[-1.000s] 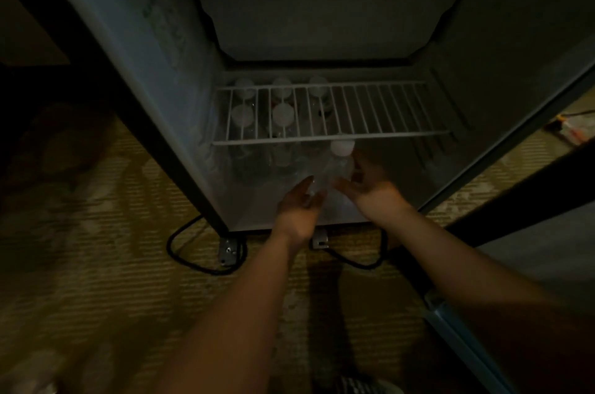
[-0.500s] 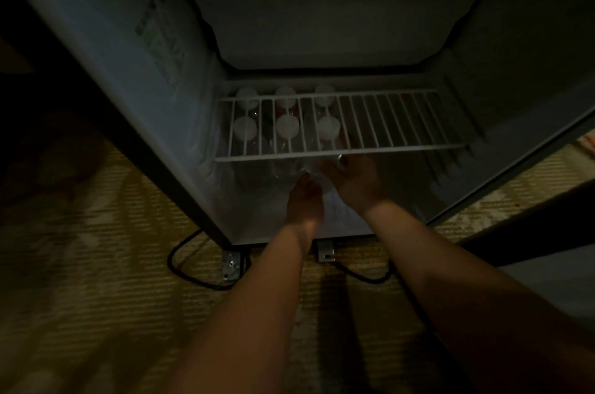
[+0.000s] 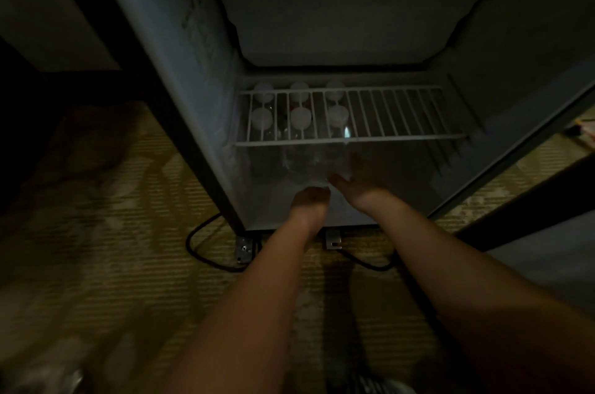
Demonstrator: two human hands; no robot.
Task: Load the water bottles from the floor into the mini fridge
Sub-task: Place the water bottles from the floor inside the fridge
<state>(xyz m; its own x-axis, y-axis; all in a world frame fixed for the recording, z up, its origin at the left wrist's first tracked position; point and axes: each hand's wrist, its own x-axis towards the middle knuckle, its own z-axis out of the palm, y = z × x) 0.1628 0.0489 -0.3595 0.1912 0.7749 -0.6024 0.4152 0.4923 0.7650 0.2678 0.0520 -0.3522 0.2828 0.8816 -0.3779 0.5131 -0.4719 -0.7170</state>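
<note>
The carpeted floor fills the view from 3 through 6 to 9 o'clock. No loose bottle can be made out on it in this dim light.

The mini fridge stands open at 12 o'clock. A pale panel closes off its top section, and a wire shelf spans the cavity below it.

The right hand is inside the lower compartment, just past centre toward 1 o'clock. Its fingers are extended and relaxed beside a clear bottle body. Contact cannot be confirmed. The left hand is at the compartment's front edge, at 7 o'clock of the right hand. Its fingers are hidden behind the knuckles, so their state cannot be determined.

The water bottles stand upright under the shelf, toward its 9 o'clock end. Six white caps show in two rows of three.

A black cord loops on the carpet at 7 o'clock of the fridge base.

Step in hand (judgement): seating the bottle at the front right of the group. Next move: clear both hands without tipping the group, then fetch another bottle for the free shelf span toward 3 o'clock.
</note>
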